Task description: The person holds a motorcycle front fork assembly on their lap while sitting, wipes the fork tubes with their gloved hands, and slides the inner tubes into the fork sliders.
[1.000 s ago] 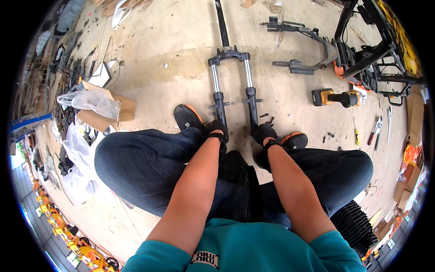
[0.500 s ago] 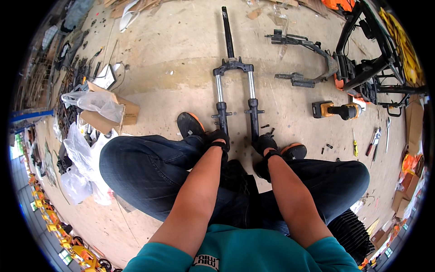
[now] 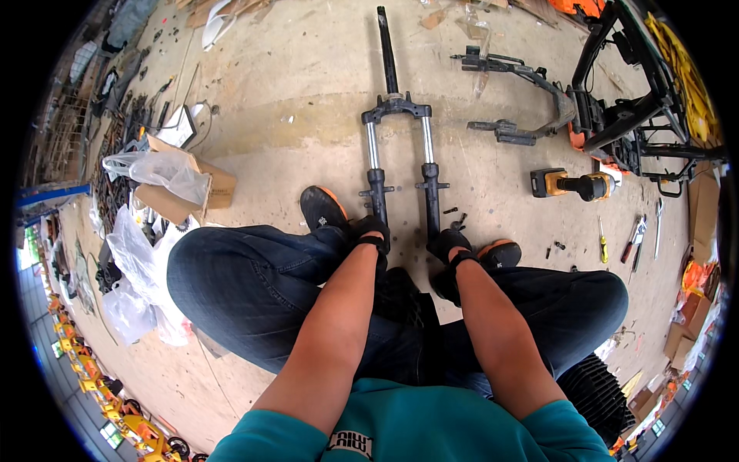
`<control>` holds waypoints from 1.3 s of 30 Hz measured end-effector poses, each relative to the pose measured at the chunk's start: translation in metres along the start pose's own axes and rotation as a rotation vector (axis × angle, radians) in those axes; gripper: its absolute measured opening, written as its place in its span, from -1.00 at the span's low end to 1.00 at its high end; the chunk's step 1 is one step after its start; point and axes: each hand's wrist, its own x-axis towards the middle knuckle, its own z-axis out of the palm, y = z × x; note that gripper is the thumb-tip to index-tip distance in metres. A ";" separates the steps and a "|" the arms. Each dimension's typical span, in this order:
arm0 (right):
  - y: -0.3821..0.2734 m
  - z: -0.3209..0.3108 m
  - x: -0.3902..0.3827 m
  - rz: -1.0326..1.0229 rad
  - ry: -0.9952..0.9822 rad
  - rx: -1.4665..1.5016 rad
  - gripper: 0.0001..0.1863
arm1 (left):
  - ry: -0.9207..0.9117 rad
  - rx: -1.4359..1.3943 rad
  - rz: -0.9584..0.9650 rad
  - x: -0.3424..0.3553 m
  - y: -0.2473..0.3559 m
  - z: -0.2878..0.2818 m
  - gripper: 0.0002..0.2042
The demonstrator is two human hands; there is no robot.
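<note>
The person wears a teal shirt (image 3: 454,420), and its short sleeves (image 3: 273,435) have the same plain colour. On the left part of the shirt there is a small pale patch (image 3: 350,443) with dark printing. Directly beyond the shirt come dark blue jeans (image 3: 246,292), which are a little faded, with a seam line visible along the left leg. Farther from the shirt, the left hand (image 3: 369,229) and the right hand (image 3: 449,243) are dressed in black gloves (image 3: 374,231), each with a black strap (image 3: 462,257) around the wrist. Also far from the shirt are black shoes (image 3: 319,208) with orange edges; the left one carries a small whitish mark.
</note>
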 end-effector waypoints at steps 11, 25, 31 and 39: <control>0.031 0.036 0.040 -0.329 -0.016 -0.190 -0.58 | -0.064 -0.015 0.030 0.007 0.001 -0.001 -0.64; -0.052 0.061 -0.004 -0.531 -0.097 -0.149 -0.60 | -0.155 0.080 0.032 -0.005 0.002 -0.022 -0.61; -0.057 0.093 0.007 -0.472 -0.011 -0.033 -0.69 | -0.142 0.078 0.001 0.017 -0.010 0.006 -0.59; -0.057 0.098 0.026 -0.495 -0.105 -0.024 -0.73 | -0.209 0.268 0.148 0.006 -0.006 -0.008 -0.59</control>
